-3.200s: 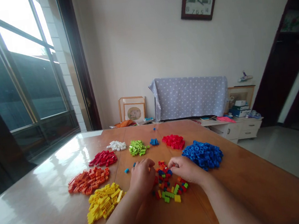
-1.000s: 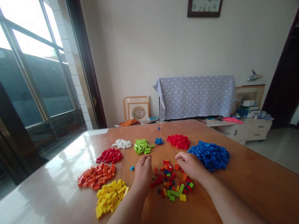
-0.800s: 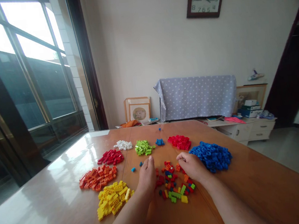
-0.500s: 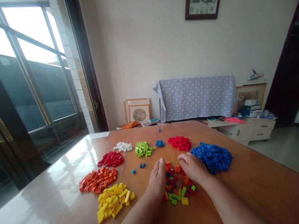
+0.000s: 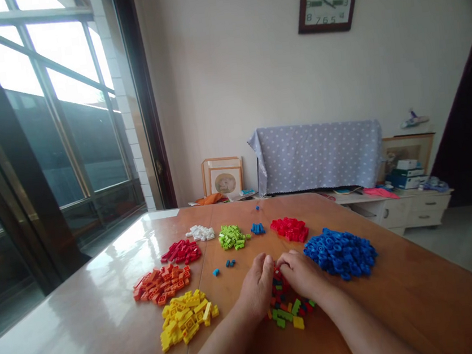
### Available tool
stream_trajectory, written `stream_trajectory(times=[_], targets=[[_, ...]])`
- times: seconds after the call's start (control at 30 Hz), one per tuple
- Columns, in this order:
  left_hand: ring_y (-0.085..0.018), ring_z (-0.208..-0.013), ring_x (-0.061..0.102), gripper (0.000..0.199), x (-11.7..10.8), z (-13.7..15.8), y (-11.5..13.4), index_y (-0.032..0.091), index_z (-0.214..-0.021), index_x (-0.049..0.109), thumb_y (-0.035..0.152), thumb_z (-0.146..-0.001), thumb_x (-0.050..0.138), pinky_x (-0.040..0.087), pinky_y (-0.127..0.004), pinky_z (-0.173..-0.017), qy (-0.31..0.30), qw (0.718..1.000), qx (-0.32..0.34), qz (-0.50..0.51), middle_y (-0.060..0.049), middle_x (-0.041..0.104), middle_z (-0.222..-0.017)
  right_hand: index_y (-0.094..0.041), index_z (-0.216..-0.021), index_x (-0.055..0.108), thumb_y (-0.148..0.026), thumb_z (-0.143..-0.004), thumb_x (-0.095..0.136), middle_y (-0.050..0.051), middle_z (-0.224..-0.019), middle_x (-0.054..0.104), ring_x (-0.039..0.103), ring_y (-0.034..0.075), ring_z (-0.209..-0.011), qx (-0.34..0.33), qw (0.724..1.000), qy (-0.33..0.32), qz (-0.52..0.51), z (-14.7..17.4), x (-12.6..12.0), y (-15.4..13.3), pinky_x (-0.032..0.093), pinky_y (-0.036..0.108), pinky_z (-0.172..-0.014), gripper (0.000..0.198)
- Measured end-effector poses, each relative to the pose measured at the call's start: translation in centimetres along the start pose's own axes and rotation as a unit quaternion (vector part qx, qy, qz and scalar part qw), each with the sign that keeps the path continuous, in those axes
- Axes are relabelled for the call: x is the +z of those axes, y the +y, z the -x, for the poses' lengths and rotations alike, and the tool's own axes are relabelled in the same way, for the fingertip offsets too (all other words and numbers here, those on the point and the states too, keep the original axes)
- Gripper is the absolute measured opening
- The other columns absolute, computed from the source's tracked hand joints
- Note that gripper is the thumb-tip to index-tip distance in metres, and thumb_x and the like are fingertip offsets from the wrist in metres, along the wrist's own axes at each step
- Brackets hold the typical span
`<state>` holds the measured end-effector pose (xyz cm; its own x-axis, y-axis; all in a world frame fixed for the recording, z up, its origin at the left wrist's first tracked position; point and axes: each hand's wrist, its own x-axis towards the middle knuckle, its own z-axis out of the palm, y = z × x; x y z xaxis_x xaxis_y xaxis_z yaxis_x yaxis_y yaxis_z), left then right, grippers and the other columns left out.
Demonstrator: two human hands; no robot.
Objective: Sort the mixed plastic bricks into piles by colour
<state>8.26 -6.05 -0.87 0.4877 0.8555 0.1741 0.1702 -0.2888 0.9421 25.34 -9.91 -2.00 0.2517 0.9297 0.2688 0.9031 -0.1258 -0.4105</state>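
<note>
A mixed pile of small toy building bricks (image 5: 284,312) in green, red, orange, yellow and dark blue lies between my hands on the table. My left hand (image 5: 256,285) stands on edge along its left side, thumb up and fingers stretched forward. Its palm faces the bricks. Across from it, my right hand (image 5: 300,272) curves around the far right side of the pile with its fingers loosely bent inward. Neither hand visibly holds a brick, though the palms and part of the pile are hidden. A large blue brick pile (image 5: 341,251) lies just right of my right hand.
On the wooden table (image 5: 221,349) sit piles of yellow bricks (image 5: 186,317), orange bricks (image 5: 162,284), dark red bricks (image 5: 181,252), white bricks (image 5: 200,233), lime bricks (image 5: 232,236) and red bricks (image 5: 290,229). Small blue bricks (image 5: 258,229) lie at the back.
My hands have drawn closer together around the mixed pile; the right hand has moved inward and covers more of it. The view has shifted slightly to the left.
</note>
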Motion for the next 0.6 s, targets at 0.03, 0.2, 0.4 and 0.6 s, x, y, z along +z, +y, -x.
stream_trajectory(times=[0.03,0.2,0.4,0.6], targets=[[-0.027,-0.131,0.054,0.062,-0.1,0.0,0.1,0.016,-0.133,0.059,0.062,-0.096,0.04,0.036,-0.038,-0.115,0.003,1.0,0.007,0.008,-0.013,0.062,-0.138,-0.025,-0.087,0.073,-0.026,-0.092,0.05,0.004,-0.091,0.07,0.064,0.018,-0.09,0.001,1.0,0.007,-0.012,-0.1,0.0,0.3,0.041,0.026,-0.078,0.024],[-0.027,-0.123,0.06,0.068,-0.9,-0.5,-0.1,0.014,-0.131,0.058,0.066,-0.097,0.032,0.042,-0.038,-0.108,0.014,0.999,-0.008,0.041,-0.015,0.067,-0.13,-0.02,-0.102,0.074,-0.023,-0.092,0.045,0.008,-0.104,0.072,0.063,0.02,-0.104,0.009,0.998,0.055,-0.026,-1.0,-0.3,2.0,0.043,0.027,-0.092,0.03],[-0.027,-0.127,0.059,0.07,-1.0,-1.5,-0.9,0.015,-0.134,0.056,0.067,-0.098,0.026,0.041,-0.037,-0.109,0.031,0.997,-0.049,0.046,-0.016,0.065,-0.134,-0.024,-0.132,0.065,-0.028,-0.097,0.042,0.006,-0.137,0.064,0.049,0.025,-0.133,-0.055,0.998,0.005,-0.001,-1.2,0.1,1.0,0.032,0.038,-0.112,0.042],[-0.027,-0.137,0.05,0.066,-0.9,-1.2,-0.4,0.016,-0.139,0.054,0.065,-0.097,0.038,0.033,-0.036,-0.117,0.003,0.998,-0.017,0.055,-0.012,0.057,-0.145,-0.031,-0.118,0.071,-0.032,-0.1,0.04,0.003,-0.125,0.071,0.054,0.026,-0.13,-0.111,0.992,-0.059,-0.01,-0.2,-0.6,-1.5,0.034,0.04,-0.107,0.036]])
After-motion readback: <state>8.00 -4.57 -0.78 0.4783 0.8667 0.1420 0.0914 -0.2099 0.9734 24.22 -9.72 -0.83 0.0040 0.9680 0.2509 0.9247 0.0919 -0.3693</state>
